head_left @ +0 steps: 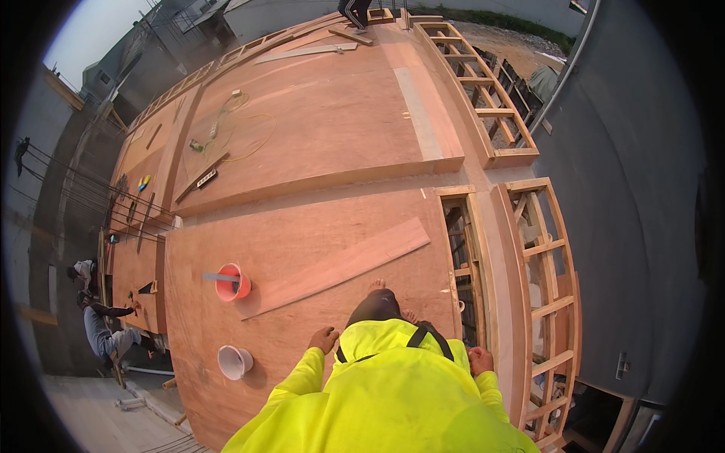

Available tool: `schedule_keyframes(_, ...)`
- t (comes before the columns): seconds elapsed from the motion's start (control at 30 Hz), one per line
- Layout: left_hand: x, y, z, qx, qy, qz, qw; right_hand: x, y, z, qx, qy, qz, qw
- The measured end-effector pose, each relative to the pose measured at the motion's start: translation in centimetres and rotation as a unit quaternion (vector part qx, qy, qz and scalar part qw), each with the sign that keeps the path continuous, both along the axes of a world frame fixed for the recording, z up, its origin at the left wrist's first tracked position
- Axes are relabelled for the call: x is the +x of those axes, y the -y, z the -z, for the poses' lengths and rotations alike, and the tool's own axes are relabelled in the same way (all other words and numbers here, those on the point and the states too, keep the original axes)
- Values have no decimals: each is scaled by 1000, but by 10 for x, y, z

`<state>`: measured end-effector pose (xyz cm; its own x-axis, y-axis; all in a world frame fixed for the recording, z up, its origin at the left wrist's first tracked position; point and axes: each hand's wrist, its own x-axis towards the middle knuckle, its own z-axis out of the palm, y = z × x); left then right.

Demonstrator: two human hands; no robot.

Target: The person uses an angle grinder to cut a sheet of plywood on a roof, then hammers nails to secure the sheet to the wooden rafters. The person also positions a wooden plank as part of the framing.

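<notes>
My left hand (325, 340) hangs low beside my left leg, over the plywood sheet (317, 219) I stand on. Its fingers are loosely curled, and nothing shows in them. At my right hip my right hand (480, 361) is closed like a fist, also with nothing visible in it; the timber-framed slot (468, 279) is close by. A loose plywood strip (340, 268) lies slantwise ahead of my bare feet. To the left stand an orange bucket (231, 282) with a flat grey tool across it and a whitish bucket (235, 363).
Ladder-like timber frames (555, 306) run along the right, with gaps between their rungs. A raised plywood step (325, 177) crosses ahead, bearing a levelling tool (205, 179) and a cord (260, 132). Another person (109, 328) works at the left edge; someone's legs (355, 13) show far ahead.
</notes>
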<state>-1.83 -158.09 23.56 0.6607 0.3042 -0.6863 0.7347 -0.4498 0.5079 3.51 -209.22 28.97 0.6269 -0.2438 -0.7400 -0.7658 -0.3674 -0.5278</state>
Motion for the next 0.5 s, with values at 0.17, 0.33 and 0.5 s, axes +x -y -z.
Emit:
schedule_keyframes(0.17,2,-1,-1,-8,4,-12,1000,7,13,29,8,-14,4,1000)
schedule_keyframes(0.33,8,0,-23,2,4,-11,1000,21,15,34,19,-10,-21,1000)
schedule_keyframes(0.5,-3,-3,-8,39,21,-6,999,39,0,23,14,-13,-41,999)
